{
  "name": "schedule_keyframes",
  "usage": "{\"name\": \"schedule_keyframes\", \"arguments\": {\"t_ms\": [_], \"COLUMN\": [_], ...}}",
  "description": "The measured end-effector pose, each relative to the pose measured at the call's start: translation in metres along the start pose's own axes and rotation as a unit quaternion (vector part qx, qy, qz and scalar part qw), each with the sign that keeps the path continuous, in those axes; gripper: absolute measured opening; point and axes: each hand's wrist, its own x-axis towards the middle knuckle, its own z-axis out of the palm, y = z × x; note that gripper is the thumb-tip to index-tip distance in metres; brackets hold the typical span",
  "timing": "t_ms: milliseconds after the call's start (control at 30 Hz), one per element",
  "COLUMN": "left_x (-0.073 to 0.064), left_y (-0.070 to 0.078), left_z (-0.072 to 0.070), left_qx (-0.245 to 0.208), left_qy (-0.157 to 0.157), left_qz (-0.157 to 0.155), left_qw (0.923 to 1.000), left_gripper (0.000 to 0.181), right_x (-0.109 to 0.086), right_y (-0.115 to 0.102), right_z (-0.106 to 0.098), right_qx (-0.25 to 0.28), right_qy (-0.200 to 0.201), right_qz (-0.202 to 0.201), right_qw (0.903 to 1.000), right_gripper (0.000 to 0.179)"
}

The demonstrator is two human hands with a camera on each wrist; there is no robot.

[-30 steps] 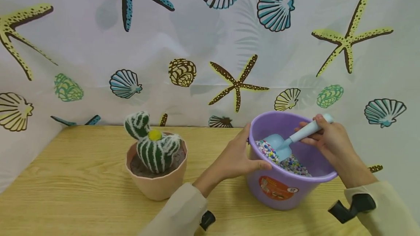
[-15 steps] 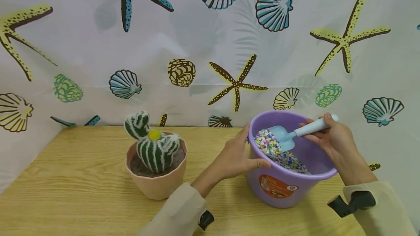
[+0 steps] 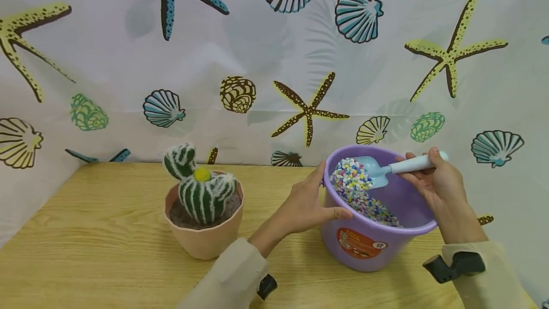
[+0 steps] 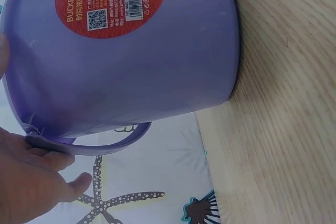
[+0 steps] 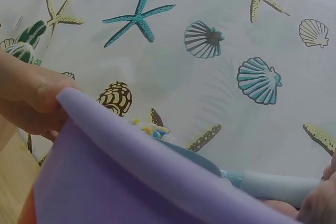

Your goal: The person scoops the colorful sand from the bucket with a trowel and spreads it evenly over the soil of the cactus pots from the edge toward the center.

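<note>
In the head view, a purple bucket (image 3: 396, 242) with a red oval label stands on the table. My left hand (image 3: 303, 208) grips its left rim, thumb along the near side and fingers on the far left. My right hand (image 3: 443, 182) holds the pale blue handle of a small scoop (image 3: 378, 170) over the bucket's mouth. Heaped on the scoop's blade are multicoloured pebbles (image 3: 349, 175), with more lying in the bucket below. In the right wrist view the bucket's rim (image 5: 157, 156) hides part of the scoop (image 5: 194, 161).
A peach flowerpot (image 3: 206, 242) with a knitted cactus (image 3: 203, 199) stands left of my left forearm on the wooden table (image 3: 98, 232). Behind hangs a white cloth (image 3: 193, 61) printed with starfish and shells. The bucket's carrying handle (image 4: 105, 149) hangs near my left fingers.
My right hand has drawn the scoop slightly up and to the right, lifting pebbles into view on its blade. My left hand stays on the rim.
</note>
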Motion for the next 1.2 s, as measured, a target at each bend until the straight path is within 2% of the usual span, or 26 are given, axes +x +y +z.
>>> {"name": "schedule_keyframes", "arguments": {"t_ms": [200,400,633,833,1200], "left_x": [0.0,0.001,-0.001,-0.003,-0.009], "left_y": [0.001,0.0,0.0,-0.003,0.0], "left_z": [0.0,0.0,0.0,-0.002,-0.001], "left_qx": [0.003,0.007,-0.002,-0.008,-0.019], "left_qy": [0.001,0.002,-0.007,-0.008,-0.009], "left_qz": [-0.003,-0.001,-0.009,-0.015,-0.033], "left_qw": [1.0,1.0,0.9999,0.9998,0.9992], "left_gripper": [0.111,0.11,0.109,0.109,0.107], "right_x": [-0.003,-0.004,-0.007,-0.005,-0.008], "right_y": [0.001,0.003,0.004,0.005,0.004], "right_z": [-0.001,0.002,0.002,0.005,0.002], "right_qx": [0.008,-0.005,0.012,0.024,0.032], "right_qy": [0.001,0.021,0.035,0.05,0.034], "right_qz": [-0.025,-0.069,-0.055,-0.054,-0.073], "right_qw": [0.9997,0.9974,0.9978,0.997,0.9963], "right_gripper": [0.051,0.035,0.047,0.05,0.054]}}
